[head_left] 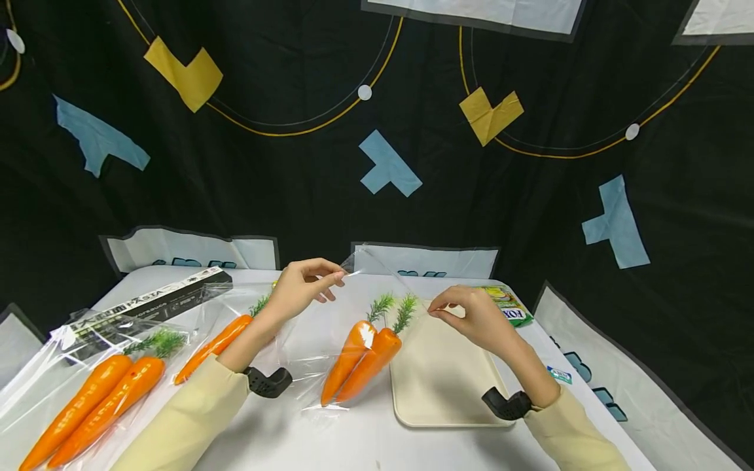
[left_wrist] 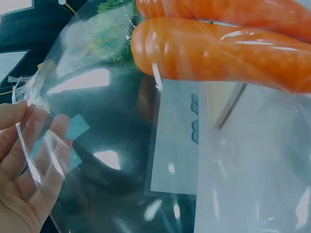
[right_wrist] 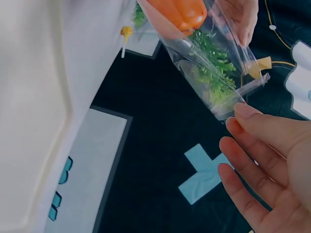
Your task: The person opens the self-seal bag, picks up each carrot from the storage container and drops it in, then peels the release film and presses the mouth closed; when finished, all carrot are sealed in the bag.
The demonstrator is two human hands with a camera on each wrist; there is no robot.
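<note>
A clear plastic bag (head_left: pixel 330 340) holding two orange carrots (head_left: pixel 360 358) with green tops stands between my hands, its bottom on the white table. My left hand (head_left: pixel 306 285) pinches the bag's top left edge. At the top right edge, my right hand (head_left: pixel 471 315) pinches the bag's mouth. The left wrist view looks through the film at the carrots (left_wrist: pixel 218 48), with my left hand (left_wrist: pixel 24 165) behind the plastic. In the right wrist view my right hand (right_wrist: pixel 265 160) meets the bag's open end (right_wrist: pixel 214 73) by the green tops.
A cream tray (head_left: pixel 442 376) lies under my right hand. At the left lie a bagged pair of carrots (head_left: pixel 94 405), a single carrot (head_left: pixel 212 347) and a black pasta box (head_left: pixel 147 304). A green packet (head_left: pixel 506 304) sits behind the tray. Black cloth walls surround the table.
</note>
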